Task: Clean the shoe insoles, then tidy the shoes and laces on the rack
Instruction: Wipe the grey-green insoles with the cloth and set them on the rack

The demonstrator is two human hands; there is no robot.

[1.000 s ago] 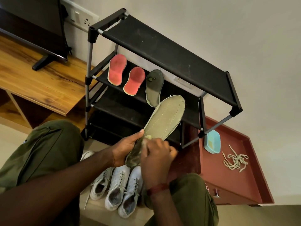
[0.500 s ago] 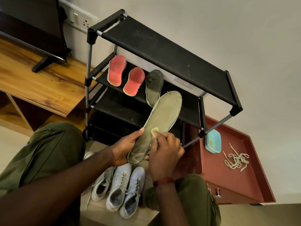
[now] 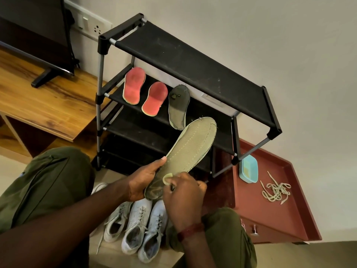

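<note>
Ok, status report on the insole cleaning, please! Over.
Left hand grips green insole by its near end. Right hand pinches small yellowish pad against it. Nothing blocks the rack.

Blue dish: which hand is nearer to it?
Right. The right hand, pinching a cloth, is lower-left of the blue dish; the left hand, gripping the green insole, lies farther left.

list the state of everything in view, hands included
left hand, grips the green insole's heel end
right hand, pinches a pale pad against that insole
green insole, held tilted before the rack
red insoles, lying on the second shelf
dark insole, lying beside them
white shoes, laced, on floor
laces, loose tangle on the red tray
</note>
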